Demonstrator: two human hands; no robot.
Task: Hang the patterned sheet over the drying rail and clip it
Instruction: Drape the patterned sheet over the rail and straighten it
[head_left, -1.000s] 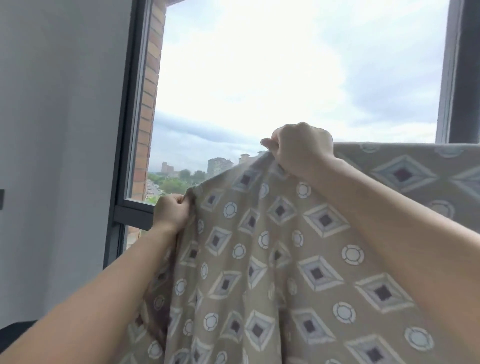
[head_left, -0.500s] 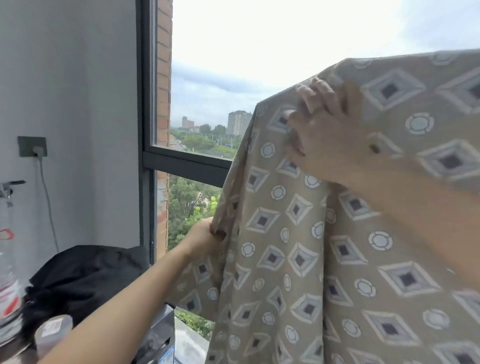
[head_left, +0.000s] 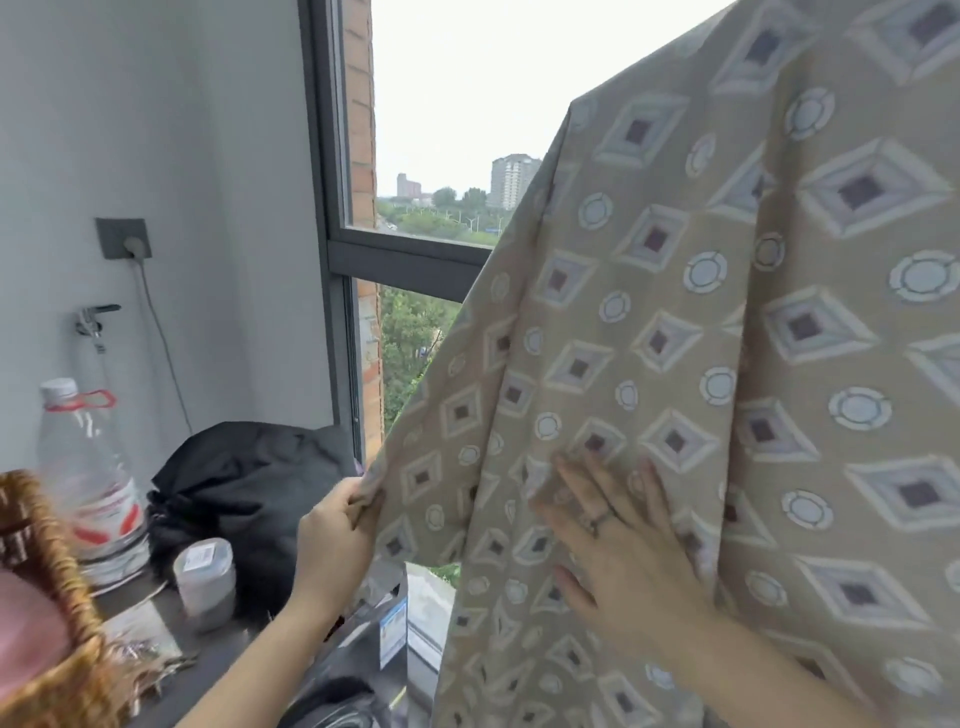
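The patterned sheet (head_left: 717, 332), beige with grey diamonds and pale rings, hangs down across the right half of the view from above the frame. The drying rail is hidden under its top fold or out of frame. My left hand (head_left: 337, 530) pinches the sheet's left edge low down. My right hand (head_left: 618, 540) lies flat against the front of the sheet, fingers spread and straight, a ring on one finger. No clip is in view.
A window frame (head_left: 343, 249) stands behind the sheet. On the dark counter at left are a clear water bottle (head_left: 88, 478), a small jar (head_left: 205, 582), a black bag (head_left: 244, 483) and a wicker basket (head_left: 57, 613). A socket with a cable (head_left: 124, 239) and a tap (head_left: 93, 317) sit on the wall.
The view dropped downward. My left hand slid down the sheet's left edge. My right hand left the top fold and now presses flat lower on the fabric.
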